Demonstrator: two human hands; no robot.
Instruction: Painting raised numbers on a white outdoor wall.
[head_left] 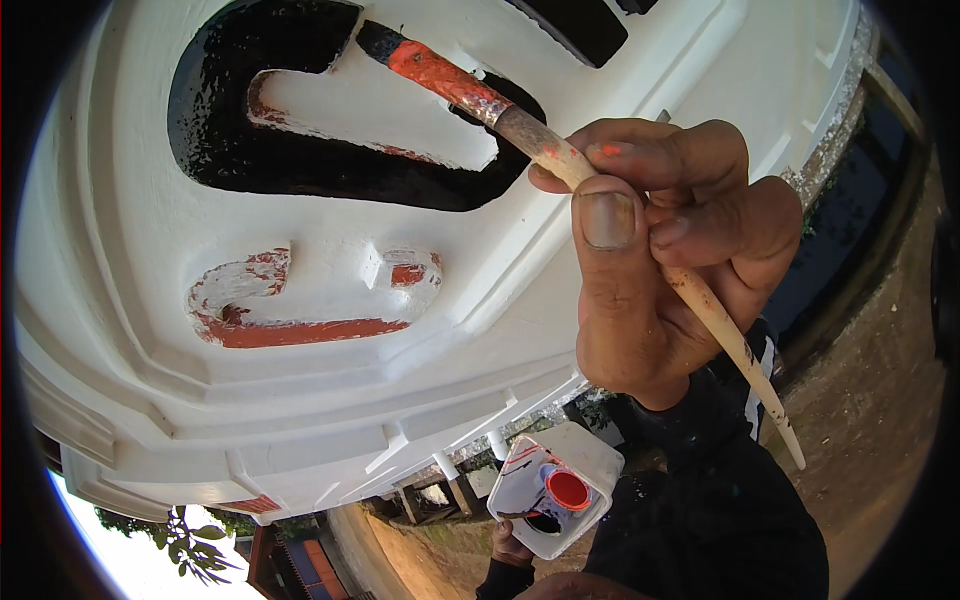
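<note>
My right hand (680, 240) pinches the pale wooden handle of a paintbrush (450, 80) between thumb and fingers. Red paint smears the brush's metal band, and its bristles are black at the tip. That tip is at the end of a curved raised character (230, 150) coated in glossy black, on a white wall panel (330, 220). Lower down, a smaller raised character (310, 333) shows patchy red-brown and white. At the bottom, my left hand (510, 545) grips the edge of a white square tub (585, 450), holding a cup of red paint (568, 490) and some black paint (543, 522).
More black raised shapes (575, 25) are at the top. White moulded ledges (300, 425) run around the panel. Bare brown ground (870, 370) lies far below on the right. Leaves (190, 545) and a reddish structure (315, 565) appear at lower left.
</note>
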